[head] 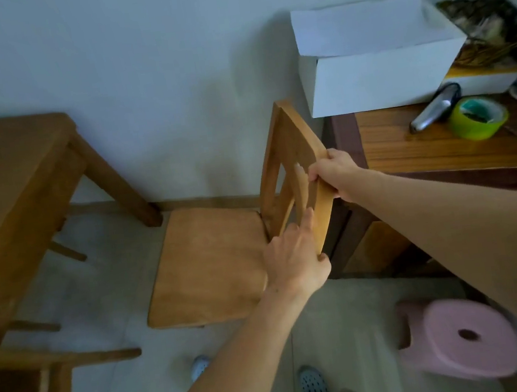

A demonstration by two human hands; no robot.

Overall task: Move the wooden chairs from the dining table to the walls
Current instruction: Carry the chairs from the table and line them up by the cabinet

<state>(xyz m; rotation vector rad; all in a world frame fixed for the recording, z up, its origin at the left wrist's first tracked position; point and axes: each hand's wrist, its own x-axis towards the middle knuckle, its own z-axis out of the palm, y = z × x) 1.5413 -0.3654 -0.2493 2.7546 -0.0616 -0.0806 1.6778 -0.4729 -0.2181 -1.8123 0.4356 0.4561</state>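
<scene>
A light wooden chair (206, 259) stands on the tiled floor between the dining table (15, 197) on the left and a dark wooden cabinet on the right, its seat facing left and close to the white wall. My right hand (335, 172) grips the top rail of its backrest. My left hand (297, 262) holds the near end of that same rail, fingers through the backrest gap. The back of a second wooden chair (30, 383) shows at the lower left, beside the table.
The dark cabinet (439, 152) at the right carries a white box (376, 53), green tape roll (477, 117), scissors and clutter. A pink plastic stool (463, 337) sits on the floor at the lower right. My feet in blue slippers show at the bottom.
</scene>
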